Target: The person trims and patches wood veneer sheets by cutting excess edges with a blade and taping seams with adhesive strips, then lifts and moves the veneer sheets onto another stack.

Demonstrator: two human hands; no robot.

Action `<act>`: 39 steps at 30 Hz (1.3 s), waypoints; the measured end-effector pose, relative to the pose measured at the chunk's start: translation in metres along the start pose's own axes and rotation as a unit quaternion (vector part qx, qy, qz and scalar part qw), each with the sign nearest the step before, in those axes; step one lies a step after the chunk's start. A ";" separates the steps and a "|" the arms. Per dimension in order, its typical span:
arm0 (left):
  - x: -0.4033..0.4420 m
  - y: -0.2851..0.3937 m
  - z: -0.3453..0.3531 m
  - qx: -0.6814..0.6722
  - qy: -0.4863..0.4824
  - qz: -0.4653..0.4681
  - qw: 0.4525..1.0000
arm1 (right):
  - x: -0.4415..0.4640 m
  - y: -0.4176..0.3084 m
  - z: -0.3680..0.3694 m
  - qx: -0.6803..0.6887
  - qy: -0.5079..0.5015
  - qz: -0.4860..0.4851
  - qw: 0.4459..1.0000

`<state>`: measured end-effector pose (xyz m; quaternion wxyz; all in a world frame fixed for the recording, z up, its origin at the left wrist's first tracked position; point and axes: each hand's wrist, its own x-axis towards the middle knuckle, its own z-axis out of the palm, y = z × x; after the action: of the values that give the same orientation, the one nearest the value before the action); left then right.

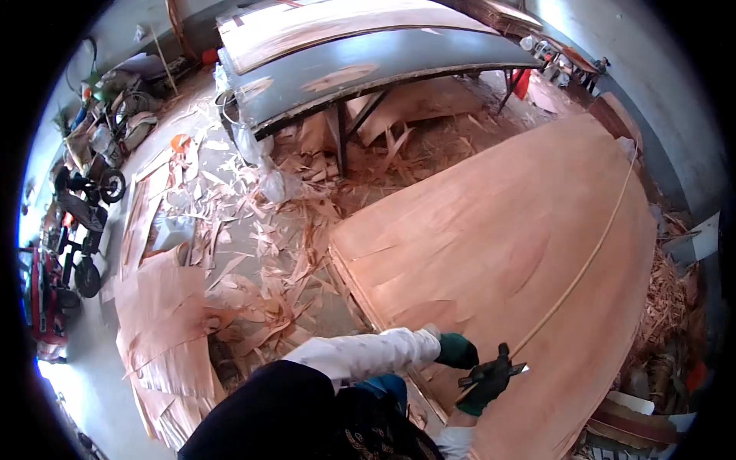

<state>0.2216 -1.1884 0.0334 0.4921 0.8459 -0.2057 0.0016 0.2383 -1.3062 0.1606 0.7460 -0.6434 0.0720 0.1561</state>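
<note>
My right hand [487,382], in a dark green glove, is closed around a long thin wooden stick [576,277]. The stick stretches from the hand across a large stack of veneer sheets [491,238] to its far right corner. A short pale piece like a blade [519,369] juts from the same grip; its handle is hidden. Close beside, over the near left part of the stack, is my left hand [458,350] in a green glove below a white sleeve. Its fingers are turned from view, and nothing shows sticking out of it.
Beyond the stack stands a grey-topped table [429,54] with pale sheets on it. Torn veneer scraps [261,253] litter the floor. More veneer sheets [165,330] lie at left, near a small bike [88,230]. Shavings [665,307] pile along the right wall.
</note>
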 end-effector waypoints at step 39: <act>-0.727 -0.327 -0.754 0.087 0.457 -0.777 0.423 | 0.068 0.179 0.290 -0.672 0.151 0.009 0.725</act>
<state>-0.1786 -0.1675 0.0007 0.2300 0.5601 0.7956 0.0226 0.2172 -0.9893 0.0186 0.0957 -0.9907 0.0656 0.0715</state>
